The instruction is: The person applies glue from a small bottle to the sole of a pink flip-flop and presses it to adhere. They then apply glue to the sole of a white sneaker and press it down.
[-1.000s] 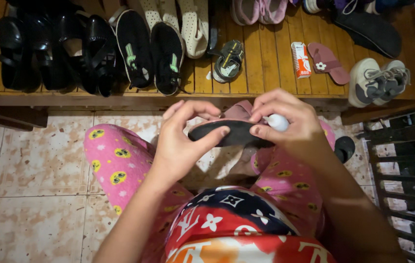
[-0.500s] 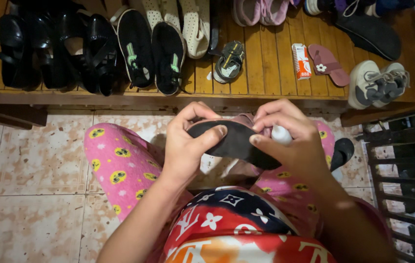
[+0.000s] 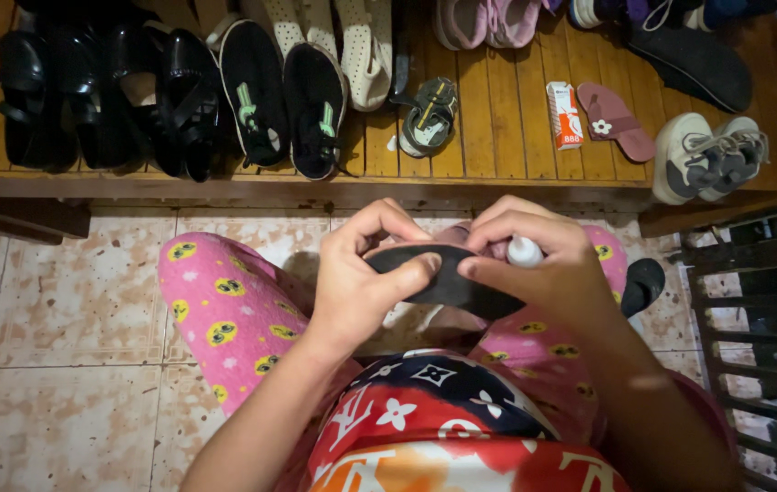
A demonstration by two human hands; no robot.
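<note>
We hold a flat black insole (image 3: 447,284) in both hands above our lap, level and at chest reach so its upper face stays in view. Our left hand (image 3: 361,282) is curled narrow, thumb on top and fingers underneath, pinching the left end. Our right hand (image 3: 543,269) is likewise closed: the thumb presses the right end while the fingers also grip a small white bottle (image 3: 525,251), tip up, so that it stays ready beside the insole. Beneath are our pink trousers (image 3: 224,310) and the tiled floor (image 3: 60,301). Beyond, a wooden shelf (image 3: 498,137) carries rows of shoes (image 3: 256,91), and a red-and-white box (image 3: 566,114) lies flat.
</note>
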